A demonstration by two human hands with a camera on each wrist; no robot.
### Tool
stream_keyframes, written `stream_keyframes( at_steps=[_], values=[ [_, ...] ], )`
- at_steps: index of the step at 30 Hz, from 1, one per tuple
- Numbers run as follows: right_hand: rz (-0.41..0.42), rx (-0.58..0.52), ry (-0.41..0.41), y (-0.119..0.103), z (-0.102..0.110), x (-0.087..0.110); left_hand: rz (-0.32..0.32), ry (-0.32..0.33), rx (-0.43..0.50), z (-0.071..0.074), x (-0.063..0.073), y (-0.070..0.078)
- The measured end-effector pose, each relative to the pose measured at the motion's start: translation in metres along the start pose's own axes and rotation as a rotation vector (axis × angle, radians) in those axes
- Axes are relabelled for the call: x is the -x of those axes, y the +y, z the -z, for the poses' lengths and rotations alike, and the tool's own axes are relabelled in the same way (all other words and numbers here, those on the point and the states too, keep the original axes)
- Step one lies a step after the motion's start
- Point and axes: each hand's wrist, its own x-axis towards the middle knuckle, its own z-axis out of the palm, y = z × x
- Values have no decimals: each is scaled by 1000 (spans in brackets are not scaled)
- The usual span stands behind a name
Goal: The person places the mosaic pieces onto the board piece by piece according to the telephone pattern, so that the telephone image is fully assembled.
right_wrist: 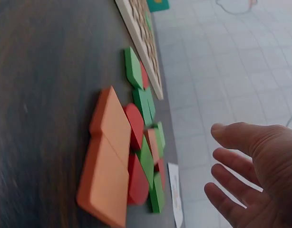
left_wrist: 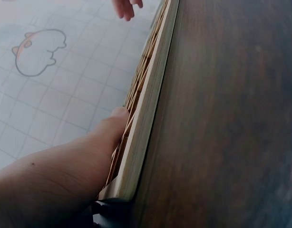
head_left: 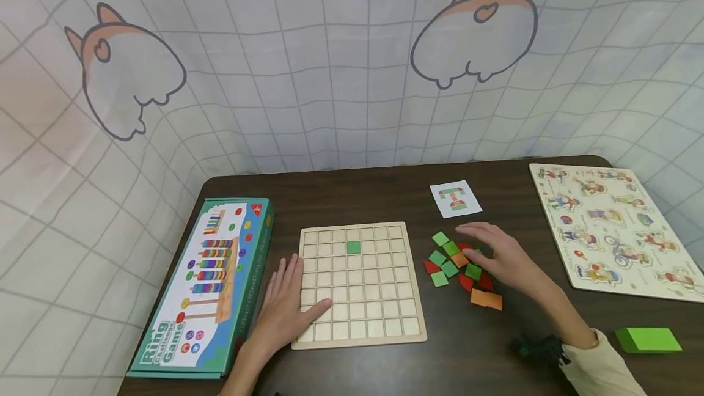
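Right grip (head_left: 497,255): hovered above the loose tiles, fingers parted and holding nothing.
Left grip (head_left: 283,304): lay with straight fingers along the grid board's left edge, thumb over its near left cells.
Grid board (head_left: 355,293): sat flat on the dark surface (head_left: 456,359), between the left game box (head_left: 189,298) and the tiles.
Placed tile (head_left: 353,247): a green square occupied the middle column, second row from the far edge.
Loose tiles (head_left: 450,269): green, red and orange pieces lay clustered right of the board.
Pattern card (head_left: 456,198): rested beyond the cluster, on its far side.
Picture board (head_left: 616,231): lay at far right.
Green block (head_left: 649,340): stood at near right.
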Motion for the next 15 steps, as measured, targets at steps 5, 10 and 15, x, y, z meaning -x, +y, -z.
stream_keyframes(
  at_steps=[5,10,15],
  values=[
    [-21,6,-8,9,5,2,1,-1,8,1,1,2],
    [-11,-39,-33,11,1,3,-7,3,6,1,1,2],
    [60,-153,-88,7,-8,3,-10,4,2,1,1,2]
  ],
)
